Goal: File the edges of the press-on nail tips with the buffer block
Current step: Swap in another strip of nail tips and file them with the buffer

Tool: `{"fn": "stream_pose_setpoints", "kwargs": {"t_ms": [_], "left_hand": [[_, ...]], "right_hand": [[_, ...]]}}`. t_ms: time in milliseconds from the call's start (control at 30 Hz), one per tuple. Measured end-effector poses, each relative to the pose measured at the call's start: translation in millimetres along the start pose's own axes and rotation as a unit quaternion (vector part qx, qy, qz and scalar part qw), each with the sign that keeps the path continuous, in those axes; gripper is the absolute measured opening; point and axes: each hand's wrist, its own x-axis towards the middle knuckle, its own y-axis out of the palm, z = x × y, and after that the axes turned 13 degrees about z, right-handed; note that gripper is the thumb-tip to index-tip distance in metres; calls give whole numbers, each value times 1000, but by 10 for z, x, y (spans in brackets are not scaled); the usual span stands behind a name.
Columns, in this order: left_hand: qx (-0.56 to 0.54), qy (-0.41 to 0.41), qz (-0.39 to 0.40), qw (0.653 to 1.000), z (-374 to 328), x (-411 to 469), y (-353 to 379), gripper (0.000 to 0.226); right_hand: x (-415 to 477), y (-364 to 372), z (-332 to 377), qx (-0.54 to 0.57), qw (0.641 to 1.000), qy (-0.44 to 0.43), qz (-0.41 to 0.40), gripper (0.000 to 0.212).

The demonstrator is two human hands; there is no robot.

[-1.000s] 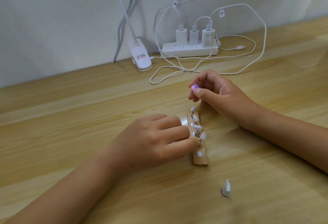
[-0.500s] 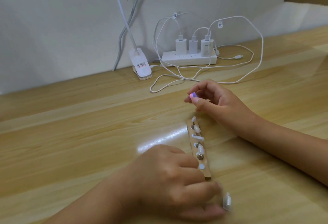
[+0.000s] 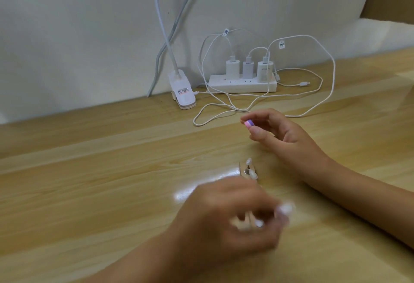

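The left hand has drawn back from the near part of the table, where half a second ago it was reaching for the loose nail tip. That tip is no longer lying on the wood. It now shows as a white smear at the left fingertips, lifted and carried toward the middle. The fingers are curled and appear to pinch it, though motion blur softens every edge of the hand.

The right hand has barely shifted. It stays raised beyond the holder strip, with thumb and forefinger closed on the small pink-and-purple buffer block and the other fingers loosely bent.

Judging by this, one tip is being brought up to meet the block, and filing of its edge is probably about to start. No contact between the two is visible yet — they are well apart.

The left hand covers most of the holder strip. Only its far end shows, with two mounted nail tips, plus a white spot glimpsed between the blurred fingers. How the loose tip is oriented, and whether it sits on a small stand, cannot be made out — the blur is too heavy.
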Motion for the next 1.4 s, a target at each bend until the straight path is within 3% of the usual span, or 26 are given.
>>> {"fn": "stream_pose_setpoints", "kwargs": {"t_ms": [67, 167, 267, 400, 567, 667, 767, 867, 967, 1100, 1400], "left_hand": [[-127, -109, -50, 985, 85, 13, -102, 2], [-265, -252, -128, 922, 261, 27, -204, 10], [-305, -305, -138, 891, 397, 47, -229, 11], [-304, -300, -117, 897, 434, 31, -210, 9], [-286, -276, -101, 912, 419, 38, -198, 7], [-271, -277, -98, 917, 444, 17, -189, 11], [-271, -270, -99, 919, 443, 13, -187, 8], [-270, -276, -98, 917, 462, 5, -182, 9], [-260, -268, -96, 923, 449, 11, -183, 10], [-248, -277, -99, 923, 423, 16, -183, 12], [-217, -273, -89, 933, 344, 29, -168, 5]], "right_hand": [[-1, -7, 17, 5, 999, -26, -23, 23], [-24, -12, 55, 3, 997, -64, -42, 24], [-74, 37, 101, -71, 989, -131, -13, 21], [-98, 101, 101, -196, 963, -181, 33, 32], [-115, 112, 86, -286, 933, -210, 61, 28], [-99, 100, 88, -261, 947, -180, 46, 30], [-104, 118, 74, -295, 930, -209, 66, 30], [-97, 108, 81, -266, 945, -182, 50, 30], [-99, 115, 80, -292, 932, -201, 68, 31], [-106, 79, 97, -231, 960, -148, 63, 30], [-144, 117, 127, -257, 950, -157, 83, 23]]}}
